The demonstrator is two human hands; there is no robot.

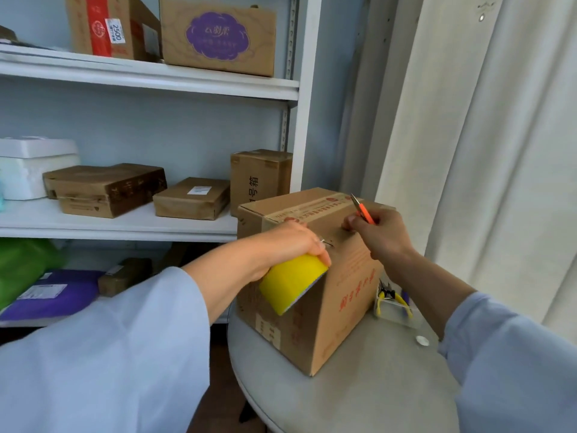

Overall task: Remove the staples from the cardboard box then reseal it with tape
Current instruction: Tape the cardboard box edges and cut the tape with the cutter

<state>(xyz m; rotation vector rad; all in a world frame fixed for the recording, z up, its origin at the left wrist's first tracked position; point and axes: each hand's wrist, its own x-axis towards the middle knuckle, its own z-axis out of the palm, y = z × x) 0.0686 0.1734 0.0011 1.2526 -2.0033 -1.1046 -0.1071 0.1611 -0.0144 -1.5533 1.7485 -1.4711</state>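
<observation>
Gripping, left hand: the left hand [290,242] curls its fingers around a yellow tape roll [292,284], holding it against the upper near edge of the cardboard box [315,307].
Right hand: the right hand [379,232] is closed around an orange-handled cutter [362,209], its tip pointing up and away; the fingertips rest on the box top.
Box: brown with red print, standing on a round grey table [359,398], close to its far edge.
Staple: a thin metal piece [326,243] shows on the box top beside the left fingers; whether it is a staple is hard to tell.
Nearby: yellow-handled pliers [393,303] lie in a clear container right of the box, partly hidden by the right forearm; a small white round object [422,340] lies on the table.
Behind: a white shelf [150,79] carrying several cardboard parcels; a pale curtain [487,135] on the right.
Cut off: both light blue sleeves run out of frame.
</observation>
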